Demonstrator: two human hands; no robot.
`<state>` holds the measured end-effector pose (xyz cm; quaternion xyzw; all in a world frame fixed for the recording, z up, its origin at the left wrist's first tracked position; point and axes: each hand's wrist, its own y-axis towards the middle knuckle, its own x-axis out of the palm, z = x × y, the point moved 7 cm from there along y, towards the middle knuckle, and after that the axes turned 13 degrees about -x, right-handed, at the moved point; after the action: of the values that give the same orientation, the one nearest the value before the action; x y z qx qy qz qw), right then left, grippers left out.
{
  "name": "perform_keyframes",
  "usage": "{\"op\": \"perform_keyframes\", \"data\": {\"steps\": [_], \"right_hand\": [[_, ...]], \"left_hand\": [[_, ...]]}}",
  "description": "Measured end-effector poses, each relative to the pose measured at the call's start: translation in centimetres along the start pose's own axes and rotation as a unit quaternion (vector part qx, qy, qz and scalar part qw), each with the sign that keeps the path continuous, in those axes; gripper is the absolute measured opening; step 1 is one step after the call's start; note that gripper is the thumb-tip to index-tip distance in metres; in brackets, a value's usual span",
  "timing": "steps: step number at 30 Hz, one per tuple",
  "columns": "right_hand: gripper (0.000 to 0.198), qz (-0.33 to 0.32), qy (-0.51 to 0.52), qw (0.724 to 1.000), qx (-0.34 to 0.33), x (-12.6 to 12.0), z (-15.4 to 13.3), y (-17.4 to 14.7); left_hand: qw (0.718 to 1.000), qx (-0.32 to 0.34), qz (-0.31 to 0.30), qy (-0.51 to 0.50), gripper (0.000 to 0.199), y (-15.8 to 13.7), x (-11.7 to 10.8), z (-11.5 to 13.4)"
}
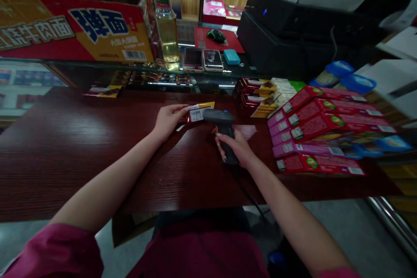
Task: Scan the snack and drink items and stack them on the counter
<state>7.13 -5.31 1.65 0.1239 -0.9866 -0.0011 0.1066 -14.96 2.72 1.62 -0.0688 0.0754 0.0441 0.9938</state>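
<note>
1. Carton (84, 30): reads "弹面".
2. Left hand (169, 120): grips wrapped bar (207, 105), barcode label (196, 115) showing, over bench (65, 156).
3. Right hand (240, 145): grips scanner (219, 116) near bar.
4. Room lies between hands and bench's front edge.

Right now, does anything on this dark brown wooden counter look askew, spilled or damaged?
I see no spill or damage. Only the stacked red and pink cardboard boxes look slightly askew: their right-hand ends don't line up.

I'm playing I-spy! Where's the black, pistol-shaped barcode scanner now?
In the head view, the scanner is near the middle, in the right hand, just right of the flat red-and-yellow packet in the left hand.
</note>
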Motion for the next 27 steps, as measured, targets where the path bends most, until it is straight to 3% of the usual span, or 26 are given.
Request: {"op": "perform_keyframes", "data": {"steps": [4,8,11,14,19,24,27], "right_hand": [[0.039,-0.001,0.006,1.0,0.003,0.0,0.1,0.0],[0.042,0.013,0.005,1.0,0.003,-0.1,0.0,-0.1],[0.045,0.022,0.002,1.0,0.005,-0.2,-0.2,-0.3],[0.047,0.034,-0.004,0.999,0.008,-0.3,-0.4,-0.6],[0.051,0.033,-0.011,0.999,0.023,0.0,-0.8,-0.9],[0.051,0.043,-0.016,0.999,0.023,-0.2,-0.4,-0.9],[0.051,0.055,-0.021,0.998,0.022,-0.7,0.2,-0.7]], "left_hand": [[0.997,0.04,0.029,0.063,0.033,0.2,-0.2,0.1],[0.998,0.049,-0.027,0.017,0.038,0.5,-0.4,0.3],[0.989,0.113,-0.058,0.082,0.033,0.1,-2.3,1.6],[0.972,0.148,-0.072,0.169,0.033,-1.2,-6.3,2.0],[0.961,0.121,-0.064,0.241,0.041,-4.5,-15.0,0.1],[0.953,0.102,0.008,0.286,0.045,-7.4,-23.8,-1.4],[0.934,0.102,0.058,0.337,0.047,-8.6,-27.7,-1.9]]}}
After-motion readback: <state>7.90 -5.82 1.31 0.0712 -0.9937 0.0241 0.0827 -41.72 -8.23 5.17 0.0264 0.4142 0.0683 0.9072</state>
